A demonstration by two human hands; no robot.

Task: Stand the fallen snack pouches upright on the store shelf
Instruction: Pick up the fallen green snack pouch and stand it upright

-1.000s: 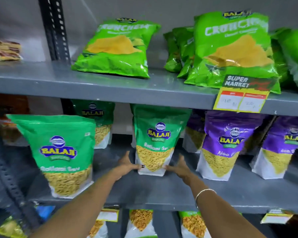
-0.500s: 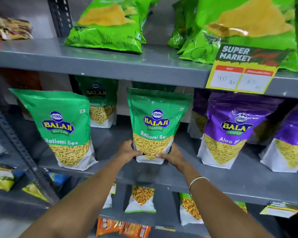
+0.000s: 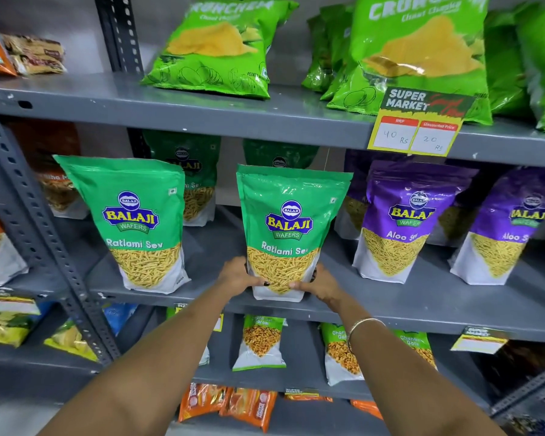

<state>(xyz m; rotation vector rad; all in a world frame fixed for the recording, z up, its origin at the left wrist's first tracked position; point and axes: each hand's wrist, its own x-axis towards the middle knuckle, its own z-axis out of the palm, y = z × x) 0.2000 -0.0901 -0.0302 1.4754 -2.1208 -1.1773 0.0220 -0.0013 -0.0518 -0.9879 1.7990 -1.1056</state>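
A: Where it stands upright near the shelf's (image 3: 390, 305) front edge, how is the green pouch (image 3: 288, 229) held?
B: Left hand (image 3: 238, 275) and right hand (image 3: 320, 283) clamp its lower sides.

A rear green pouch (image 3: 279, 155) hides behind the front one; lower price tags (image 3: 479, 339) are blurred.

Middle shelf (image 3: 422, 305): pouch positions

The Ratlami Sev pouch (image 3: 291, 231) is stood upright near the front edge, gripped at its base between the left hand (image 3: 238, 275) and the right hand (image 3: 323, 283). A second Ratlami Sev pouch (image 3: 139, 221) is placed to its left, an Aloo Sev pouch (image 3: 401, 221) to its right, and further pouches (image 3: 189, 180) behind.
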